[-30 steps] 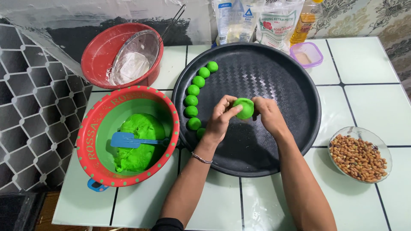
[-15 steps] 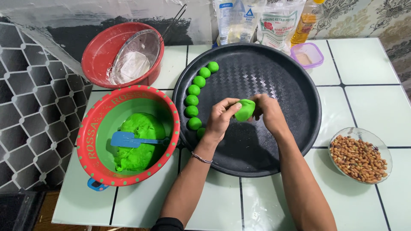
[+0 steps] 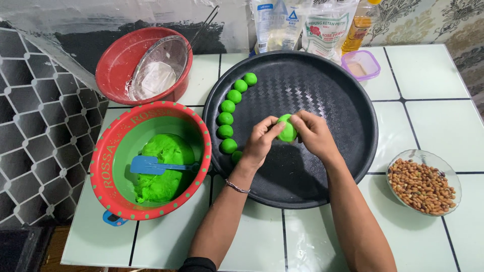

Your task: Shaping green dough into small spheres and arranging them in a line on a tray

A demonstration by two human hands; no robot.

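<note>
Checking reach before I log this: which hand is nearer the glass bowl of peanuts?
Right. The right hand is over the black tray, on the side towards the peanut bowl; the left hand is farther away.

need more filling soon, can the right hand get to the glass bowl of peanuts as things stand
Probably yes: the glass bowl of peanuts sits uncovered on the table, on the right hand's side, nothing between. But that hand now shares the green dough ball with the left hand.
</note>
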